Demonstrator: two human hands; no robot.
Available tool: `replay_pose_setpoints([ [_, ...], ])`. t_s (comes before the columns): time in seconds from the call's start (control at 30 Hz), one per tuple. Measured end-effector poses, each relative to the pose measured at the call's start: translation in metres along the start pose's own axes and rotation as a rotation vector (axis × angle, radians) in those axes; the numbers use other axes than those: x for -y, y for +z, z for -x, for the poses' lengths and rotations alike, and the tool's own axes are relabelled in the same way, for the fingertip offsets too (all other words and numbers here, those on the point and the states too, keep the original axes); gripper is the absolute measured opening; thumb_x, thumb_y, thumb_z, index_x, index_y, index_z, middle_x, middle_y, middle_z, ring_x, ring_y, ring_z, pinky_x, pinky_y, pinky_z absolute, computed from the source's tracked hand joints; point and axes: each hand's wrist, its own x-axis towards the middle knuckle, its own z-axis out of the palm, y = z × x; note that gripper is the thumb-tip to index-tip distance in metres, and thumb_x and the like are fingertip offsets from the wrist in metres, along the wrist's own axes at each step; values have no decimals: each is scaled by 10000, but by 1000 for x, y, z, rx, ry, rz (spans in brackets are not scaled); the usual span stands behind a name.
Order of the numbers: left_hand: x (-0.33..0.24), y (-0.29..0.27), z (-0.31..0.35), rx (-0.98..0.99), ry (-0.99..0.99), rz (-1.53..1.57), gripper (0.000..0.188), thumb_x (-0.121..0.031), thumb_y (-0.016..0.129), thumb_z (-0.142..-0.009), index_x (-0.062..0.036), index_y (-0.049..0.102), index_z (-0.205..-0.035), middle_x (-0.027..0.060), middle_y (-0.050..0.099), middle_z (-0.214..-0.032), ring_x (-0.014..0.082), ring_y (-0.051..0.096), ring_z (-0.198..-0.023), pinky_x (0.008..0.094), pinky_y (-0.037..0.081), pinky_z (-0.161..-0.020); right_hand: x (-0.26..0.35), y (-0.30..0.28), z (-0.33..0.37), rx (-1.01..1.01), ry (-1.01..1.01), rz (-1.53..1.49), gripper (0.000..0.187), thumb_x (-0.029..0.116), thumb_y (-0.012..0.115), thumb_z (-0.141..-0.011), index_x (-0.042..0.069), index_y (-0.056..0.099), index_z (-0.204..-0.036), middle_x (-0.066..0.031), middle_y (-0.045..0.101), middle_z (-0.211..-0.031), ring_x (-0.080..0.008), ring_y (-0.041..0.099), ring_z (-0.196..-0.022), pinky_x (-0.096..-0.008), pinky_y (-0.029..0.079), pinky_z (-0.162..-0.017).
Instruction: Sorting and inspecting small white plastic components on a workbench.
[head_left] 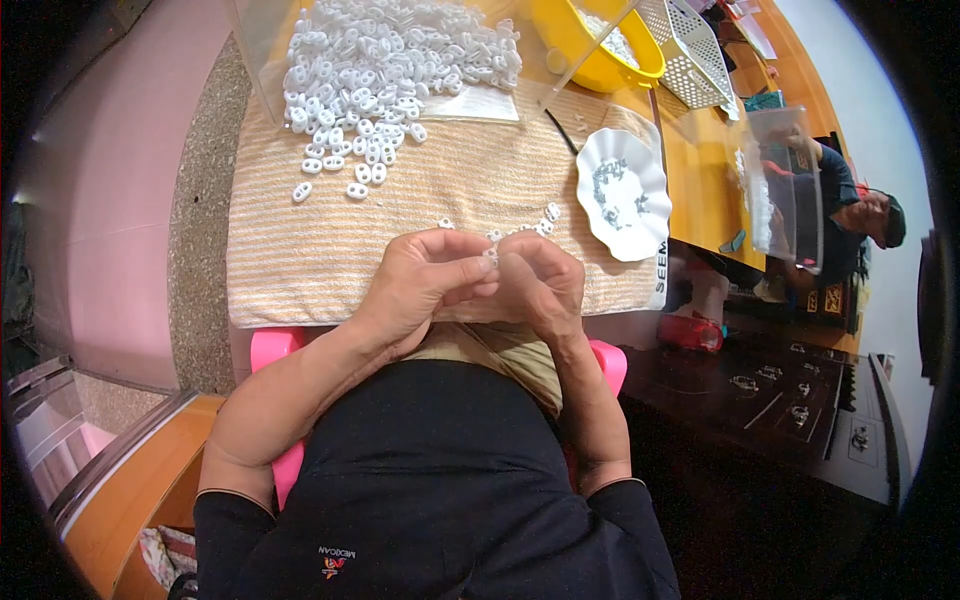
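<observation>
My left hand (415, 280) pinches a small white two-holed plastic piece (491, 254) between thumb and fingertips, above the near part of a striped towel (300, 255). Right beside it, my right hand (548, 285) has its fingers curled together near that piece; what lies in them is hidden. Just beyond the hands, several more white pieces (546, 226) are scattered on the towel. A large heap of white oval two-holed pieces (390, 75) spreads over the far left. To the right stands a white wavy-rimmed dish (638, 243) holding small dark metallic parts (607, 185).
Clear panels (590, 55) stand around the heap. A yellow basin (641, 77) with white pieces and a white perforated basket (700, 75) are at the far right. A person in a dark cap (845, 205) sits behind a clear box (790, 180). Pink chair arms (275, 347) flank me.
</observation>
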Motion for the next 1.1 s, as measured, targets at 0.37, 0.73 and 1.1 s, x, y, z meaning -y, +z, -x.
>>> replay_pose_setpoints([
  [0.37,2,0,0,12,-3,-9,187,-16,649,-862,29,621,-1042,104,673,-924,156,667,-801,273,575,-755,4,-2,-1,28,-68,135,37,16,612,-895,-17,619,-910,-59,624,-880,-116,582,-816,-236,464,-750],
  [0.73,5,-1,1,13,33,-87,181,-12,653,-859,31,634,-1034,100,677,-906,149,661,-798,273,567,-753,14,-3,-2,85,-122,264,27,8,601,-893,-16,605,-881,-71,609,-824,-140,584,-763,-253,466,-702],
  [1.1,6,-2,2,30,61,-115,177,-11,655,-858,48,643,-1024,98,676,-891,142,655,-794,265,559,-747,23,1,-2,96,-100,273,87,41,580,-919,-22,597,-862,-76,617,-786,-132,591,-710,-256,472,-654],
])
